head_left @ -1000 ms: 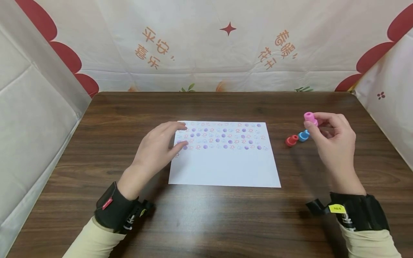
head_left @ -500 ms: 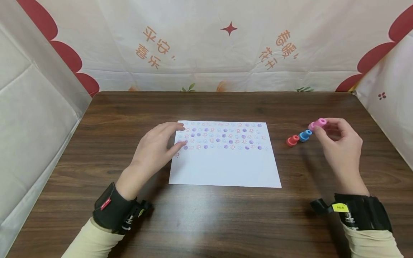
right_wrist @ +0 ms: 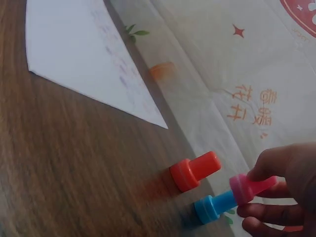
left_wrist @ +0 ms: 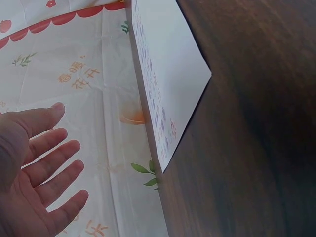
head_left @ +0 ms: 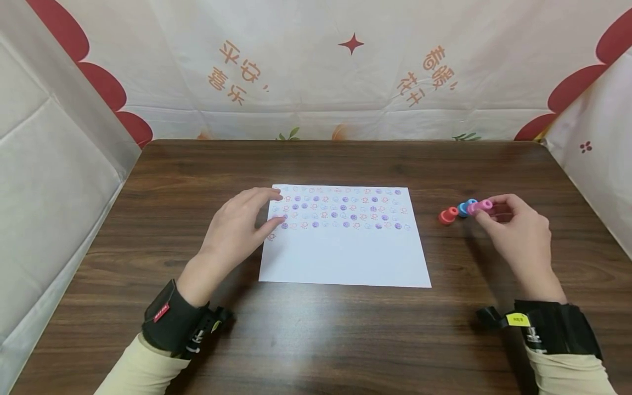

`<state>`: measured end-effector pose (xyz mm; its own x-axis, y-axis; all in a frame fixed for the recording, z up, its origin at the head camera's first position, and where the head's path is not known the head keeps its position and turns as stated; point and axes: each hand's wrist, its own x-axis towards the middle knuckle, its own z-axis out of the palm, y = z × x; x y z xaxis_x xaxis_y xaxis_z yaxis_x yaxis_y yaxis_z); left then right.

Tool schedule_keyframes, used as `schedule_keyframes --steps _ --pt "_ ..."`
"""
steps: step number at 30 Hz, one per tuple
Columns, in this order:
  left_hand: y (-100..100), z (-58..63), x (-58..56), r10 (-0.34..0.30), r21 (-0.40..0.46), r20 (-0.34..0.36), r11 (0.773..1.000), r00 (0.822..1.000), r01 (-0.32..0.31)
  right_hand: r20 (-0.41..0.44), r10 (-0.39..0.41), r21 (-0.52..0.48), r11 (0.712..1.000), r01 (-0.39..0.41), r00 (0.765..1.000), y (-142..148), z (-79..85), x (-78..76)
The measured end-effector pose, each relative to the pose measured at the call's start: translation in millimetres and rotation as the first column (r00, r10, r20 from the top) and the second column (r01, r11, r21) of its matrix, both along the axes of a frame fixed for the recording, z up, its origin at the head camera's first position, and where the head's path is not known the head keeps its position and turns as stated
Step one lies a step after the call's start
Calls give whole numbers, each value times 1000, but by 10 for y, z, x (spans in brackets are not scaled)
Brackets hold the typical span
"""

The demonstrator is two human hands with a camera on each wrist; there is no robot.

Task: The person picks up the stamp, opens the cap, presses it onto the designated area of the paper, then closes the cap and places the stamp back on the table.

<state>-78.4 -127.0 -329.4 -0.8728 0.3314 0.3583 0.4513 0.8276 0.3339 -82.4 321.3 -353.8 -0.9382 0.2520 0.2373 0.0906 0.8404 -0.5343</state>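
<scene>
In the head view my right hand (head_left: 523, 236) pinches a pink stamp (head_left: 480, 206) between thumb and fingers. The pink stamp overlaps the blue stamp (head_left: 464, 207) in this view; whether they touch I cannot tell. A red stamp (head_left: 448, 215) stands upright just left of the blue one. The right wrist view shows the pink stamp (right_wrist: 242, 189) near the handle of the blue stamp (right_wrist: 213, 207). My left hand (head_left: 237, 219) is at the left edge of a white sheet of paper (head_left: 345, 258), fingers spread and holding nothing. Rows of small purple, red and blue prints cover the sheet's upper half.
The dark wooden table (head_left: 326, 340) runs back to a white patterned cloth (head_left: 296, 66) that hangs behind it. More cloth hangs at the left and right sides. Both wrists wear black straps (head_left: 558, 329).
My right hand has moved the pink stamp first rightward, then down and closer beside the blue one. My left hand has barely shifted. The red and blue stamps stay in place.
</scene>
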Motion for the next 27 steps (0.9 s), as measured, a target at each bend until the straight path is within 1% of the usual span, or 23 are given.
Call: schedule_keyframes --steps 4,8,16,23,27 --pt "1 -2 1 -1 2 -4 1000 1000 1 59 31 55 998 -34 998 1 -17 6" --pt "3 -7 1 0 0 -10 1000 1000 0 117 50 76 995 -59 992 2 -36 4" --pt "3 -14 1 4 -3 -1 1000 1000 -4 192 72 121 988 -96 979 2 -76 -9" --pt "9 -22 -5 0 -6 -3 1000 1000 0 196 87 135 984 -114 977 0 -85 -3" --pt "4 -26 -5 -3 -9 -7 1000 1000 3 169 85 111 988 -105 982 -1 -44 21"
